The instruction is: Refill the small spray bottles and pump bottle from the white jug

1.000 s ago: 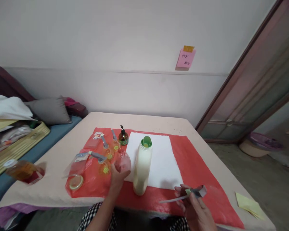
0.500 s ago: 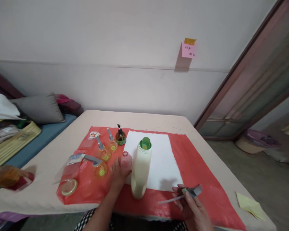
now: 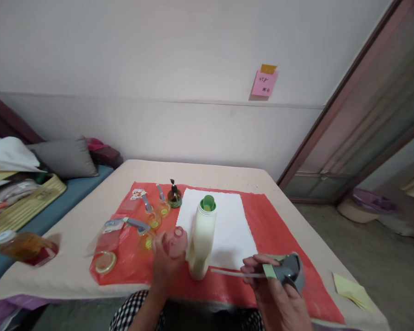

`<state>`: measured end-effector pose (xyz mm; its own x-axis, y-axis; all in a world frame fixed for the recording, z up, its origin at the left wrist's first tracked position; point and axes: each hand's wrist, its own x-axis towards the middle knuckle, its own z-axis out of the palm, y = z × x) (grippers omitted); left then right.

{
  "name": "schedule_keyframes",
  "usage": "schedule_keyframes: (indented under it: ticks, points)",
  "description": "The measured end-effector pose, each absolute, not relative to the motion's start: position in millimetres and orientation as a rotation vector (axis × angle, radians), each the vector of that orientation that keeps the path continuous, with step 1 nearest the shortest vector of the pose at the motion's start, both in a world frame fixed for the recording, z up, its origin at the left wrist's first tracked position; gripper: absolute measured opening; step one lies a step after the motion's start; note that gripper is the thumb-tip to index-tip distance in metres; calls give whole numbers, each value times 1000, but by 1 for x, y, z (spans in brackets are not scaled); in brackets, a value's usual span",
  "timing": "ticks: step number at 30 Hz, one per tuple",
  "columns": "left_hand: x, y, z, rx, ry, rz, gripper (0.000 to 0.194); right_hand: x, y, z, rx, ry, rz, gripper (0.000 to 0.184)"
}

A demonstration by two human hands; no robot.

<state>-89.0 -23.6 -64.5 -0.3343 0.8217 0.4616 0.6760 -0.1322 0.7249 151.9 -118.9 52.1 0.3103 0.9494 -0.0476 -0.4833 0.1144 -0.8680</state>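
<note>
My left hand (image 3: 168,257) is closed round a small round clear bottle (image 3: 177,235), whose open neck shows above my fingers, just left of a tall cream bottle (image 3: 202,243) with a green open top. My right hand (image 3: 279,294) grips a grey spray pump head (image 3: 287,271); its thin dip tube (image 3: 236,274) points left toward the cream bottle's base. Both bottles stand over a red mat (image 3: 283,248) with a white sheet (image 3: 227,225) on it.
Several small yellow-green spray bottles (image 3: 154,219) and a dark pump bottle (image 3: 175,196) stand on the mat's left part, with a plastic package (image 3: 106,239). An amber bottle (image 3: 22,245) lies at the table's left edge. Yellow notes (image 3: 353,291) lie at the right. A bed with pillows is left.
My right hand has lifted the pump head and swung its tube level, toward the cream bottle. My left hand has drawn the small bottle lower and closer to me.
</note>
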Motion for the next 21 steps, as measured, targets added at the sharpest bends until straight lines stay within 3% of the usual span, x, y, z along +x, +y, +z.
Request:
schedule_keyframes:
  ticks: [7,21]
  points:
    - [-83,-120,-40,1949,1715,1456,73,123,-140,86,-853,-795,1056,31]
    - [-65,-156,-20,2039,1625,1443,68,130,-177,87,-1041,-890,1046,34]
